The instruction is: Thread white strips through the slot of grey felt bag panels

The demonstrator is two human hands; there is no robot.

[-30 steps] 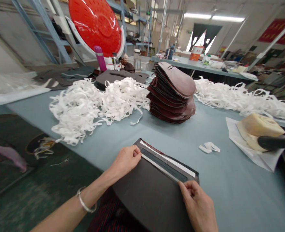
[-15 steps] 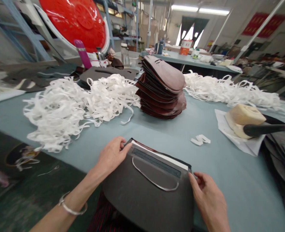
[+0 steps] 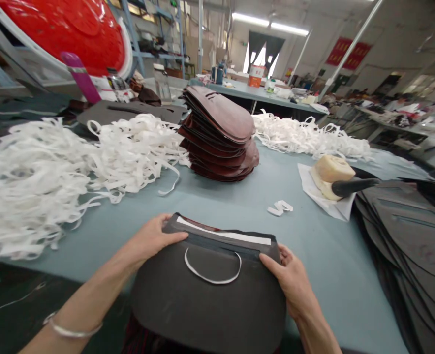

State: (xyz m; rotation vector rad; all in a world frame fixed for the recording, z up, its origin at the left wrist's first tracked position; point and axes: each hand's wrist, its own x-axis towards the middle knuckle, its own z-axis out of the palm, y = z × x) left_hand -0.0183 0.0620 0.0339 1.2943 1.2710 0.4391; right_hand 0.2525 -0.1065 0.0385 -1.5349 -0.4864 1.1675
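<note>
A dark grey bag panel (image 3: 210, 309) with rounded lower corners lies at the table's near edge, between my hands. My left hand (image 3: 158, 238) grips its upper left corner, thumb on top and fingers underneath. At the upper right side, my right hand (image 3: 289, 275) holds it the same way, its fingers partly hidden. A white strip (image 3: 223, 231) runs along the panel's top edge, with a sliver of dark red-brown showing behind. Below the dark slot, a thin white loop (image 3: 213, 281) curves over the panel.
Beyond the panel rises a stack of brown leather pieces (image 3: 221, 137). White strips (image 3: 29, 182) heap up at left, with more strips (image 3: 309, 135) behind at right. A yellowish block (image 3: 333, 169) and black handle sit on white paper. Grey panels (image 3: 405, 236) pile at the right.
The view has turned right, shifting the surroundings leftward. Both thumbs now lie further in on the panel, and the panel sits straighter. The white loop has become narrower.
</note>
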